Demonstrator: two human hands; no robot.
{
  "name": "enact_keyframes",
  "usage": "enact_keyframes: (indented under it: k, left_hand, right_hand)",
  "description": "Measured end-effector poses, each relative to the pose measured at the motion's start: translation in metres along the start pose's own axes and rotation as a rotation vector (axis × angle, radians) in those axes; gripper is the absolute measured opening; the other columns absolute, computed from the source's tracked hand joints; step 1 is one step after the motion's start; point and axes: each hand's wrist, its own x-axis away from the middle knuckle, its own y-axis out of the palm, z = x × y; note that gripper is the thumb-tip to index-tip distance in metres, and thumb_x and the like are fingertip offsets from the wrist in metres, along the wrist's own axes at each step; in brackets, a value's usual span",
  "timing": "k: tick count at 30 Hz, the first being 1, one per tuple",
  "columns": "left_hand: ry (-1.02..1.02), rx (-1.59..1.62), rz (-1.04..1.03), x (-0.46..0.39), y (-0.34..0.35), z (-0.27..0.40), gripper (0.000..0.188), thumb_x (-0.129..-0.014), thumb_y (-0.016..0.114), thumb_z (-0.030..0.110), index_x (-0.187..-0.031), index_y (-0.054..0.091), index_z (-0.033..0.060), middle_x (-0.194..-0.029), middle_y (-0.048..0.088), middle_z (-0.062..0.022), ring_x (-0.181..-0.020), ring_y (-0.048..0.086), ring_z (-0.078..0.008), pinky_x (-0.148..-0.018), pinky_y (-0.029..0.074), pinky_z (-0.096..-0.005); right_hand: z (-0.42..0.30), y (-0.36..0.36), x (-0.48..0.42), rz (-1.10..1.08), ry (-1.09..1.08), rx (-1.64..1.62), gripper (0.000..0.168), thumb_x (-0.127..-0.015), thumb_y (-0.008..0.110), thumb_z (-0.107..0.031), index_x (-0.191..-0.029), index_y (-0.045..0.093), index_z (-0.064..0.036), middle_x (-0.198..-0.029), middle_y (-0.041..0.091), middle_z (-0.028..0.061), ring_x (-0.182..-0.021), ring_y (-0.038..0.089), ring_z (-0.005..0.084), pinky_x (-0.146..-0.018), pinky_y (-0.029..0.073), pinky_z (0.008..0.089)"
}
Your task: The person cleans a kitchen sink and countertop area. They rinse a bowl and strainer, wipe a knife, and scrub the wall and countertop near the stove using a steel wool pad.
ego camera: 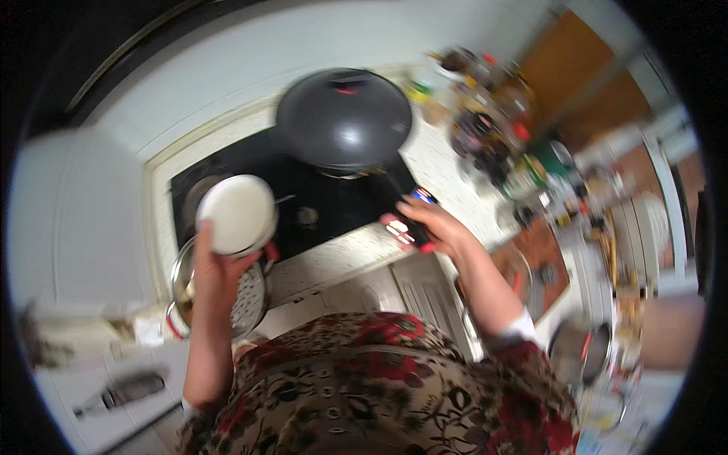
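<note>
My left hand (219,261) holds a round white dish (242,213) over the left part of the black cooktop (307,216) and beside a steel pot. A large dark wok (344,122) stands at the back of the cooktop. Its underside or inside cannot be told apart for sure. My right hand (429,224) grips a dark handle with red and blue parts (421,233) at the cooktop's right front edge; a thin dark shaft seems to run from it towards the wok. The picture is blurred.
A steel pot with a perforated insert (250,301) stands low on the left. Bottles and jars (489,125) crowd the counter at the right. Further right lie a brown board (546,256) and another pan (580,347). A wall rises behind the cooktop.
</note>
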Motion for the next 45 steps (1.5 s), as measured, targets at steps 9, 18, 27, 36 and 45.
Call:
enact_keyframes:
  k: [9,18,27,36,45]
  left_hand:
    - [-0.042,0.057,0.039,-0.015,0.013,-0.015,0.059,-0.085,0.061,0.047,-0.126,0.045,0.0079,-0.123,0.051,-0.0112,-0.106,0.054,-0.0243,-0.08,0.051,-0.0355]
    - [-0.03,-0.001,0.013,-0.029,0.03,-0.015,0.061,-0.085,0.062,0.044,-0.129,0.042,0.0058,-0.125,0.05,-0.0129,-0.108,0.053,-0.0246,-0.083,0.052,-0.0342]
    - [-0.021,0.018,-0.037,-0.04,0.048,-0.015,0.062,-0.085,0.062,0.042,-0.13,0.041,0.0044,-0.122,0.052,-0.0149,-0.101,0.058,-0.0246,-0.079,0.056,-0.0352]
    - [-0.022,0.013,-0.023,-0.036,0.052,-0.016,0.059,-0.086,0.063,0.04,-0.128,0.044,0.0028,-0.122,0.053,-0.0138,-0.106,0.055,-0.0248,-0.086,0.052,-0.0363]
    - [-0.024,-0.016,-0.008,-0.04,0.045,-0.015,0.063,-0.086,0.062,0.041,-0.131,0.04,0.0021,-0.122,0.05,-0.0147,-0.105,0.054,-0.024,-0.085,0.054,-0.0343]
  right_hand:
    - [0.02,-0.055,-0.028,0.663,-0.56,0.632,0.05,-0.081,0.066,-0.038,-0.117,0.056,-0.006,-0.097,0.065,0.011,-0.083,0.064,0.0217,-0.073,0.05,0.0328]
    - [0.101,-0.174,0.148,1.574,-0.416,0.84,0.046,-0.081,0.066,-0.03,-0.116,0.056,-0.003,-0.111,0.06,0.0178,-0.098,0.061,0.0318,-0.084,0.047,0.0387]
    - [0.154,-0.186,0.173,1.528,-0.198,0.813,0.045,-0.08,0.066,-0.034,-0.113,0.058,-0.005,-0.091,0.066,0.0169,-0.085,0.064,0.0318,-0.075,0.05,0.0405]
    - [0.114,-0.177,0.123,1.379,-0.305,0.725,0.031,-0.082,0.061,-0.027,-0.108,0.063,-0.011,-0.091,0.066,0.018,-0.086,0.063,0.0343,-0.077,0.049,0.0414]
    - [0.092,-0.174,0.17,1.347,-0.573,0.562,0.028,-0.079,0.065,-0.021,-0.104,0.067,-0.008,-0.085,0.068,0.0113,-0.075,0.064,0.0204,-0.071,0.049,0.0315]
